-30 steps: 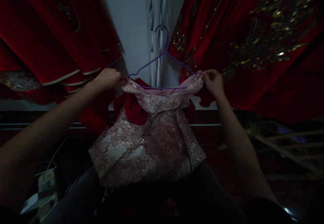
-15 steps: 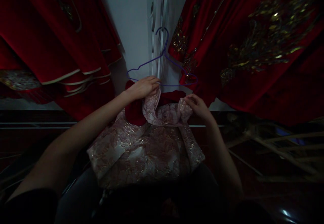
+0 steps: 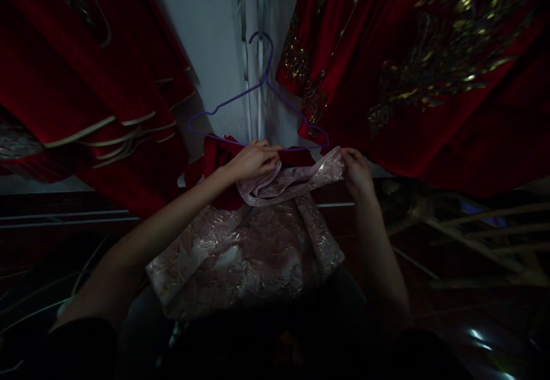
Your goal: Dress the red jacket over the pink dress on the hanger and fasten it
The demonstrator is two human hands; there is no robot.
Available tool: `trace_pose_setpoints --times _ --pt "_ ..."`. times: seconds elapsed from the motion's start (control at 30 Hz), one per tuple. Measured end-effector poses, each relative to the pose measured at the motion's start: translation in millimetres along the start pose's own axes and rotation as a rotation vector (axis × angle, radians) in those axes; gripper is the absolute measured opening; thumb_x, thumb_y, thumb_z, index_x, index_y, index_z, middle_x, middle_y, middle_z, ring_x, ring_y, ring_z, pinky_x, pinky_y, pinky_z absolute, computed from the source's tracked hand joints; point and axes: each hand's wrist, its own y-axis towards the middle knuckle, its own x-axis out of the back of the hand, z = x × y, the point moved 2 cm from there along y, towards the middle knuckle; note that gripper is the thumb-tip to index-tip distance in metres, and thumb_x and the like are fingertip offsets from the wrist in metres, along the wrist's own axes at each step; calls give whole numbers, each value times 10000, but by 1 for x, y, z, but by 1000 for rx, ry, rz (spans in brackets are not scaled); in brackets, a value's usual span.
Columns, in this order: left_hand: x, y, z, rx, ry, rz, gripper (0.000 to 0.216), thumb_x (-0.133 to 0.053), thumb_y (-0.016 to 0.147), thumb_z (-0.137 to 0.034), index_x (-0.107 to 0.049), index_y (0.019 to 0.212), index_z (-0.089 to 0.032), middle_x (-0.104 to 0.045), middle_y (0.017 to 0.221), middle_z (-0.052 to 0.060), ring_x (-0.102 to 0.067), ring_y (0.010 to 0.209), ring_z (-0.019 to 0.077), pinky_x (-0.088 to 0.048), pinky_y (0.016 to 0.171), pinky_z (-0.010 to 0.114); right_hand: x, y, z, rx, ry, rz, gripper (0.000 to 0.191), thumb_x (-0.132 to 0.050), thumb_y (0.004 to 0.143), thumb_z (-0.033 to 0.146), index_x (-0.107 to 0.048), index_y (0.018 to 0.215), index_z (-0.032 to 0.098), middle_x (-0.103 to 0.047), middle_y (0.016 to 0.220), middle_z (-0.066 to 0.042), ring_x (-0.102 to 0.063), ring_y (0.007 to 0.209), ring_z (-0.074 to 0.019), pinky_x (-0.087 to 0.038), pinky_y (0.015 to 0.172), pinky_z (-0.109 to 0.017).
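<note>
A pink brocade garment [image 3: 244,254] with a shiny woven pattern lies across my lap, with dark red cloth [image 3: 212,159] at its upper edge. My left hand [image 3: 256,160] is closed on the garment's upper band, just at the lower bar of a purple hanger [image 3: 223,104]. Out to the right, my right hand [image 3: 357,168] pinches the end of that band [image 3: 329,168] between thumb and fingers, and the band is stretched between the two hands. The hanger's hook points up in front of a pale door. What lies under my left fingers is partly hidden.
Red garments [image 3: 86,82] hang at the left, and more red cloth with gold sequins [image 3: 447,53] hangs at the right. A pale door [image 3: 206,24] with a metal strip stands between them. Low at the right is a wooden frame [image 3: 468,242] on the dark floor.
My right hand has moved right and slightly up, drawing the band's end out straighter. My left hand has shifted slightly down along the band. The whole view has turned slightly.
</note>
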Motion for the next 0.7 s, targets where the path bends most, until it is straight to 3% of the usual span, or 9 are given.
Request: trace_pose_setpoints --times 0.23,0.53,0.7 --pt "45 -34 -14 -17 32 34 237 -425 898 -278 -652 899 -212 -610 1290 30 -504 921 196 -385 832 365 -9 7 -17 112 -60 -75 303 -582 687 477 -494 818 218 -578 802 6 -561 731 -141 -454 697 -284" --pt "46 -38 -12 -23 -23 5 238 -420 907 -289 -643 870 -213 -582 1328 6 -505 927 179 -389 838 347 -14 2 -23 85 -73 -121 305 -569 669 459 -492 836 217 -554 785 11 -533 692 -132 -442 673 -268" --pt "46 -34 -14 -29 -36 13 256 -414 913 -295 -653 892 -204 -586 1323 24 -504 921 183 -389 834 350 -26 -5 -17 114 -50 -68 284 -573 707 456 -503 847 219 -571 825 8 -553 748 -130 -454 730 -263"
